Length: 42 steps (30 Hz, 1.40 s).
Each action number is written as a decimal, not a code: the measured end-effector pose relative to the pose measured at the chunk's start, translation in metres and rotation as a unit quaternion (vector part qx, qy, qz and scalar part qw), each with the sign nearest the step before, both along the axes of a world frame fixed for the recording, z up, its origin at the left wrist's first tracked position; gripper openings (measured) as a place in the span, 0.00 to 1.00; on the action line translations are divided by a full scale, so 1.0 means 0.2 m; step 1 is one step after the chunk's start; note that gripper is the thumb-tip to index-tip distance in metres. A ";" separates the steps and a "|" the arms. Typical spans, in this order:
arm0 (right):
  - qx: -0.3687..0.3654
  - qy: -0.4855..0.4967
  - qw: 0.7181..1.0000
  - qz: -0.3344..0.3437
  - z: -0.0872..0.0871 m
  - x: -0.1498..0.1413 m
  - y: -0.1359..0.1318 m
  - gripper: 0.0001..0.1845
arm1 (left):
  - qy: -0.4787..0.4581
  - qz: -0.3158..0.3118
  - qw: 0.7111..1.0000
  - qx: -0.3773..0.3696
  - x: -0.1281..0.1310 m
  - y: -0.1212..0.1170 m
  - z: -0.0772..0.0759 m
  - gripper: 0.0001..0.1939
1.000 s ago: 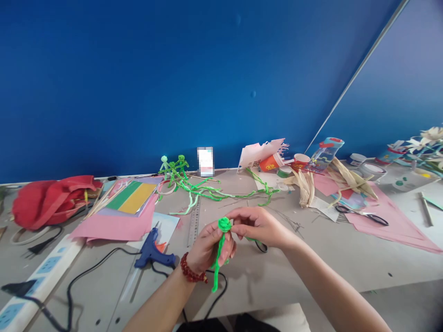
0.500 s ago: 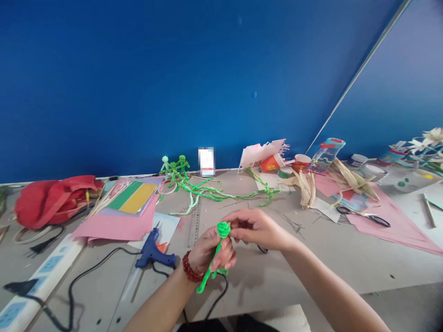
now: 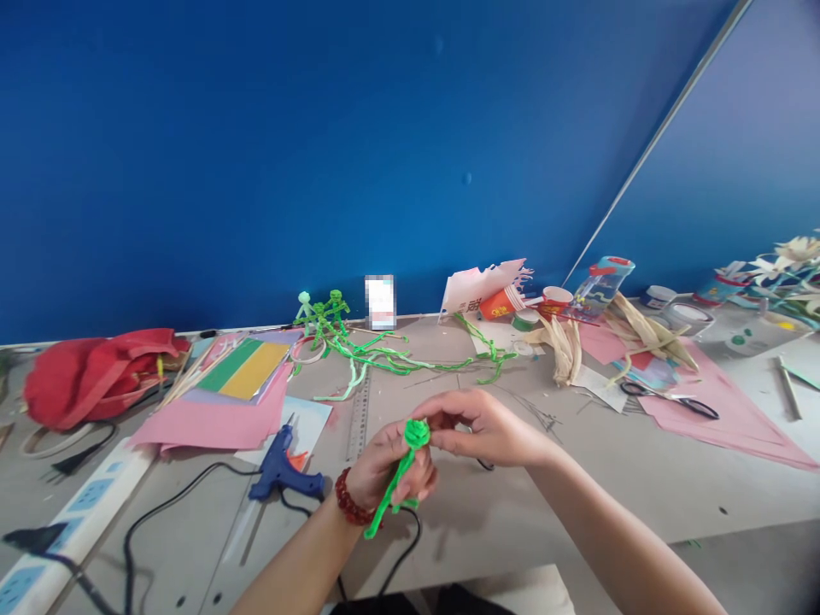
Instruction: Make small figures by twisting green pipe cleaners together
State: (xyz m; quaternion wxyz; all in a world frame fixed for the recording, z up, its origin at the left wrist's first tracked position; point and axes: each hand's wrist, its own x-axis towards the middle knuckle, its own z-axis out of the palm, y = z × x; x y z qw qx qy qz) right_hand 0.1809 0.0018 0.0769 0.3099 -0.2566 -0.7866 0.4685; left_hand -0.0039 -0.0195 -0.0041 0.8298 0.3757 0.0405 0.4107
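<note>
A bright green pipe-cleaner figure [image 3: 417, 434] with a round coiled head stands out between my hands, its long legs hanging down to the left. My left hand [image 3: 390, 465], with a dark red beaded bracelet at the wrist, is closed around its body below the head. With thumb and forefinger pinched together, my right hand [image 3: 483, 427] grips the right side of the coiled head; the exact bit between the fingertips is hidden. Beyond my hands, similar green pipe-cleaner figures [image 3: 324, 312] stand near the wall, with loose green pipe cleaners [image 3: 390, 363] lying beside them.
A blue glue gun [image 3: 285, 470] with its black cord lies left of my hands, near a white power strip [image 3: 83, 504]. Behind are a clear ruler [image 3: 359, 427], pink paper [image 3: 205, 420] and a red bag [image 3: 96, 376]. To the right lie scissors [image 3: 672, 400], dry husks [image 3: 564, 350] and paper cups [image 3: 503, 303].
The figure's coiled head has tilted slightly and shifted a little down and right in my hands. Both hands keep their hold in nearly the same place.
</note>
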 end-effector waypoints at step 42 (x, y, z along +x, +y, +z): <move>0.056 -0.042 0.991 -0.111 0.03 0.01 0.00 0.06 | 0.031 0.169 0.985 -0.020 -0.01 0.04 0.07 0.10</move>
